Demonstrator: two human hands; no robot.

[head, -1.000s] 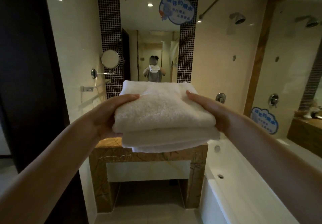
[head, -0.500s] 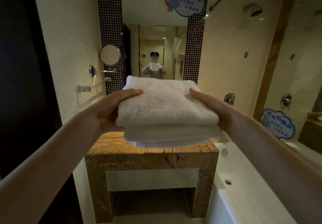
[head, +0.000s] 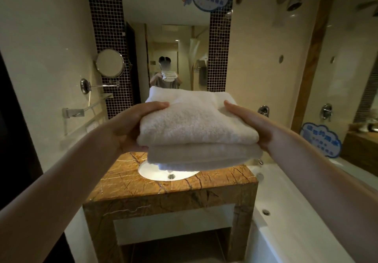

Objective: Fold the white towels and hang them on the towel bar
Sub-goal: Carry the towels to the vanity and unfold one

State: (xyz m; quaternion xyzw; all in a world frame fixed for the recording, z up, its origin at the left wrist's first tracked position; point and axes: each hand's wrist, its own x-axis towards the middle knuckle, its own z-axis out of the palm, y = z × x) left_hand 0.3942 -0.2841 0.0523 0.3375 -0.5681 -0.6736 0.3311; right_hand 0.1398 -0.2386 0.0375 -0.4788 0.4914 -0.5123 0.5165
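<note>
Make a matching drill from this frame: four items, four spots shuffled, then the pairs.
Items
1. towel stack
2. round mirror
3. sink basin
4. bathtub

Spots
A. set into the marble counter
B. on an arm mounted to the left wall
C. right of the counter, against it
D. gripped between the left hand and the right hand, above the counter

Pairs: 1-D, 2-B, 3-A, 4-C
</note>
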